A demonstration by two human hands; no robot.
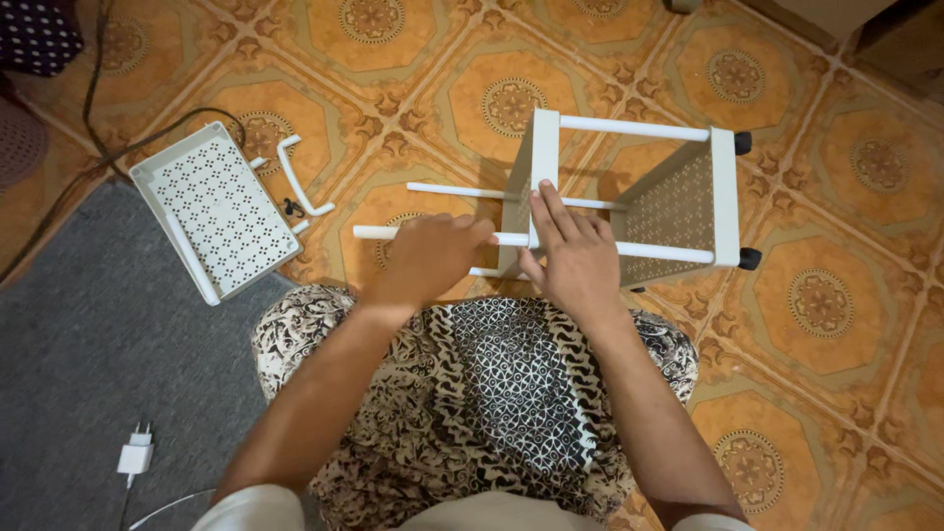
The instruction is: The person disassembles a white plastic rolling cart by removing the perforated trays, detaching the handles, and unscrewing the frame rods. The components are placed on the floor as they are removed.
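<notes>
From the left I see a loose perforated tray [218,211] and a white handle [300,177] on the tiled floor [836,393]. My left hand [428,256] is closed around a white tube [379,233]. My right hand [575,256] lies flat, fingers out, against the middle shelf [539,162] of the cart frame [678,202], tipped on its side ahead of my knees. It looks light, stiff and smooth; I'd grip the tubes.

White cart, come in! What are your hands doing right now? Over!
Left hand wrapped around a white pole. Right hand flat against the cart's middle shelf. Spare shelf tray lies apart, nothing blocking.
</notes>
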